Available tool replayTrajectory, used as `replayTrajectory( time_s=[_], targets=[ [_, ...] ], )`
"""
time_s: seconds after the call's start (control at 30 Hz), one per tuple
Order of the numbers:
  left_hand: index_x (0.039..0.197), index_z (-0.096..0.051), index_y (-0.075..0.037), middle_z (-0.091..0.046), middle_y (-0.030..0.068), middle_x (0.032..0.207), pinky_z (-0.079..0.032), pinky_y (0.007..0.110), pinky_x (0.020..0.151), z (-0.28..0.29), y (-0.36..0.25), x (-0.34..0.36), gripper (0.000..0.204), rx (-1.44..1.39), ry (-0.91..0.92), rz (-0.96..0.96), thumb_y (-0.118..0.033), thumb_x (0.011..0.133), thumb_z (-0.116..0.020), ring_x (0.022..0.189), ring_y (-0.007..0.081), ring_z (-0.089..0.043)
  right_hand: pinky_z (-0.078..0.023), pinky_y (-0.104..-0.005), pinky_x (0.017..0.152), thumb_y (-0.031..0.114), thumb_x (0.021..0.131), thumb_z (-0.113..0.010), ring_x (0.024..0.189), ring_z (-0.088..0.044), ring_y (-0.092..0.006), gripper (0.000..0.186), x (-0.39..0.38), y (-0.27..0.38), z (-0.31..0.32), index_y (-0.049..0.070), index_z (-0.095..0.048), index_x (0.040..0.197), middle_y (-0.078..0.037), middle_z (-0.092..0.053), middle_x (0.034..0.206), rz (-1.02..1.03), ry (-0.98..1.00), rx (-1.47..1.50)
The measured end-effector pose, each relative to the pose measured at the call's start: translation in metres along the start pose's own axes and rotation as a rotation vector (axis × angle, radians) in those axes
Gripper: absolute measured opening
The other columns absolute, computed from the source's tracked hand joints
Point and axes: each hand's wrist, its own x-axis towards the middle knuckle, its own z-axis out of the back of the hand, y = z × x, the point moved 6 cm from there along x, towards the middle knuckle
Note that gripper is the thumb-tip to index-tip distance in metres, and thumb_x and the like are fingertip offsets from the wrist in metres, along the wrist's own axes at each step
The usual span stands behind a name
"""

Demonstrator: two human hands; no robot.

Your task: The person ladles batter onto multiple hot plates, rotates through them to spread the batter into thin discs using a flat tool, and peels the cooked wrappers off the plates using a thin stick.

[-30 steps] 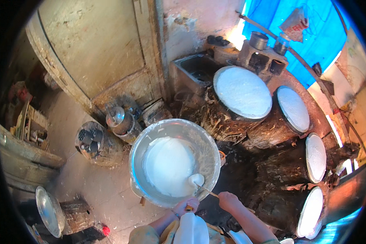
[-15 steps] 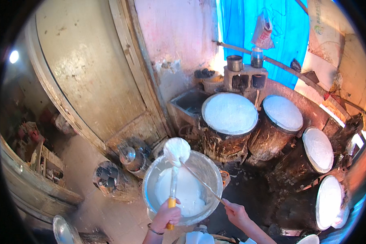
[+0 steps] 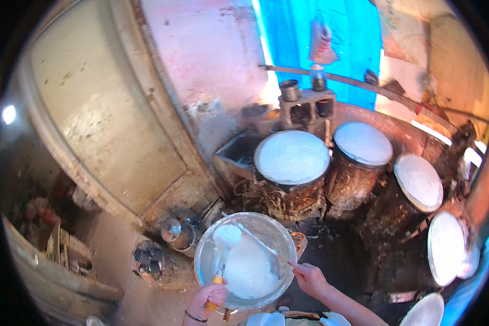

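My left hand (image 3: 209, 299) is wrapped round the yellow handle of a ladle (image 3: 227, 237), whose white-coated bowl is inside a wide metal basin (image 3: 293, 247). White liquid batter (image 3: 250, 271) covers the basin's bottom. My right hand (image 3: 309, 279) pinches the end of a thin, white-smeared stick (image 3: 255, 239) at the basin's right rim. The stick slants across the basin to the left, beyond the ladle bowl. Whether the ladle's bowl touches the batter, I cannot tell.
Several sooty drum stoves curve round to the right, topped with white-coated round plates (image 3: 292, 157). Left of the basin stand a glass kettle (image 3: 171, 229) and a bucket with dark cylindrical briquettes (image 3: 148, 255). A metal pot (image 3: 290, 90) sits on a block behind.
The ladle has come down from above the basin's far rim into the basin. The stick, which touched the ladle bowl, now lies over the basin's far side. The whole view has shifted.
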Motion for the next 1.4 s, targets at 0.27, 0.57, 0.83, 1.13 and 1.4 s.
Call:
replayTrajectory(
  time_s=[0.27, 0.57, 0.83, 1.13, 1.4],
  targets=[
    [0.086, -0.047, -0.015, -0.032, -0.008, 0.055, -0.027, 0.016, 0.035, -0.105, 0.041, 0.07, 0.011, 0.816, 0.13, -0.001, -0.01, 0.094, -0.041, 0.042, 0.0021, -0.033, -0.049, -0.036, 0.056, 0.022, 0.082, -0.062, 0.061, -0.056, -0.026, 0.036, -0.086, -0.067, 0.033, 0.026, -0.059, 0.117, -0.01, -0.054, 0.071, -0.355, -0.111, -0.112],
    [0.125, -0.035, -0.022, -0.04, -0.0017, 0.063, -0.029, 0.017, 0.034, -0.267, 0.208, 0.122, 0.035, 1.308, 0.513, 0.587, -0.013, 0.093, -0.046, 0.042, 0.004, -0.035, -0.044, -0.025, 0.051, 0.0, 0.075, -0.066, 0.058, -0.055, -0.0136, 0.029, -0.271, -0.02, 0.14, 0.004, -0.065, 0.104, -0.006, -0.056, 0.069, -0.627, -1.071, -0.299],
    [0.13, -0.028, -0.015, -0.041, 0.0003, 0.066, -0.034, 0.019, 0.037, -0.306, 0.46, 0.087, 0.045, 1.647, 0.978, 0.954, -0.015, 0.09, -0.049, 0.045, 0.0063, -0.038, -0.041, -0.0207, 0.052, -0.002, 0.077, -0.064, 0.06, -0.052, -0.0056, 0.024, -0.463, 0.019, 0.128, 0.001, -0.065, 0.1, -0.002, -0.058, 0.07, -1.01, -1.769, -0.276],
    [0.136, -0.026, -0.011, -0.047, 0.0043, 0.071, -0.043, 0.025, 0.042, -0.221, 0.685, 0.076, 0.055, 1.865, 1.336, 1.004, -0.016, 0.086, -0.049, 0.051, 0.009, -0.045, -0.039, -0.0178, 0.053, 0.001, 0.079, -0.061, 0.058, -0.049, -0.0027, 0.025, -0.587, 0.009, 0.069, -0.002, -0.062, 0.103, 0.0, -0.059, 0.071, -1.095, -2.312, 0.077],
    [0.122, -0.047, -0.01, -0.059, 0.0245, 0.095, -0.047, 0.046, 0.075, -0.23, 0.769, 0.145, 0.046, 2.024, 1.943, -0.054, -0.011, 0.076, -0.051, 0.089, 0.0417, -0.057, -0.028, -0.0212, 0.035, 0.008, 0.081, -0.061, 0.04, -0.038, -0.0035, 0.021, -0.619, -0.064, 0.07, 0.005, -0.062, 0.101, 0.005, -0.049, 0.056, -1.008, -2.495, 0.108]
  ],
)
